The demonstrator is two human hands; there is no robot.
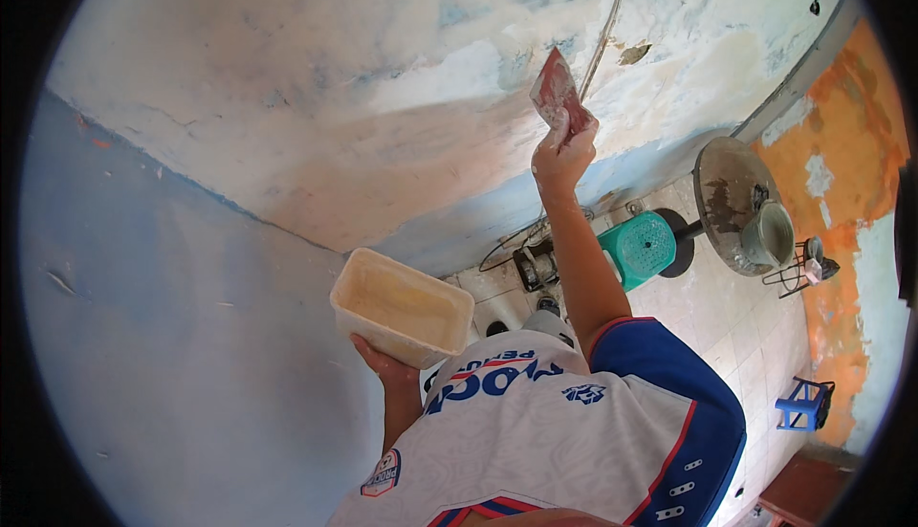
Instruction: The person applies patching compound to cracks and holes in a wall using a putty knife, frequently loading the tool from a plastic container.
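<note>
My right hand [565,162] is raised toward the wall, fingers closed round a red putty scraper [555,84]. Whitish smears coat the scraper, and its blade points up by the wall; I cannot tell whether it touches. Patchy white and bluish filler covers the wall [382,135] around it. Lower down on the left, my left hand [384,362] grips a cream rectangular plastic tub [387,338] from beneath and the side. The tub's open top faces up, and pale residue coats its inside.
A cable [610,25] runs along the wall by a small hole [634,54]. Right of my arm stand a green stool [643,248] and a round table [719,168] with a bucket [768,233]. Farther off are a blue stool [801,406] and an orange peeling wall [851,144].
</note>
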